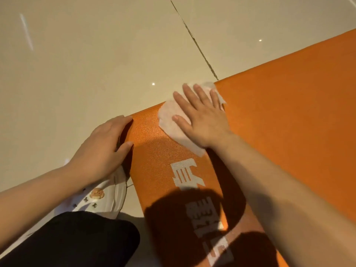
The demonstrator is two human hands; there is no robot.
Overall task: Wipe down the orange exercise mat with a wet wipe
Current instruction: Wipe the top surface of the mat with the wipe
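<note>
The orange mat (pixel 289 116) lies flat on a pale tiled floor (pixel 86 54), its corner near the middle of the view and its long edge running up to the right. White printed characters (pixel 187 175) run along the mat's near end, partly under the shadow of the person's arms.

The right hand (pixel 202 116) rests palm down on a white wet wipe (pixel 173 120), fingers straight and spread wide, pressing the wipe flat against the mat close to its far edge. The wipe pokes out past the fingertips and also trails back beside the wrist; part of it is hidden beneath the palm.

The left hand (pixel 104 145) sits at the mat's corner, fingers together and gently bent, thumb reaching onto the orange surface. Whether the fingers curl around the edge or only lie against it cannot be told.

Under the left wrist, a white shoe (pixel 107 197) with small decorative charms stands on the floor just beside the mat's short edge. A knee in black trousers (pixel 77 239) fills the lower left. A dark grout line (pixel 194 39) crosses the tiles and meets the mat's far edge near the wipe.
</note>
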